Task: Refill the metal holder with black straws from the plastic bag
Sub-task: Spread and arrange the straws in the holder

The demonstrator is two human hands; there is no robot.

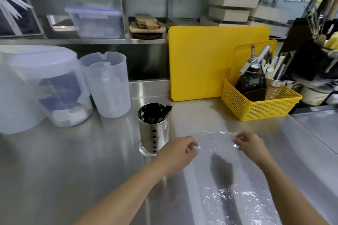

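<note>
The bag (236, 179), clear plastic and crinkled, lies flat on the steel tabletop (73, 160) nearest the viewer, its far end toward the holder's right side. A dark, blurred bundle of straws (222, 171) shows through the plastic, running along the bag's length.

Left hand (180, 153): at the bag's far left corner, just right of the holder's base. Fingers curled inward, thumb and forefinger pinched at the plastic edge; motion blur leaves the grip itself uncertain. Right hand (251, 145): at the bag's far right corner, fingertips closed on the rim of the plastic. Between the two hands the bag's mouth edge runs as a bright creased line.

The holder (153, 129), a perforated metal cylinder, stands upright on the tabletop. Black straws already sit inside it, leaning to its right rim.

Left of the holder and behind it: two translucent jugs (108, 84), nested, and beside them a larger lidded tub (36, 86). Right of the holder and behind it: a yellow board (206, 62) upright against the back wall, and a yellow basket (259, 102) holding utensils and a dark device. Shelves above the holder carry boxes, too blurred to identify.
</note>
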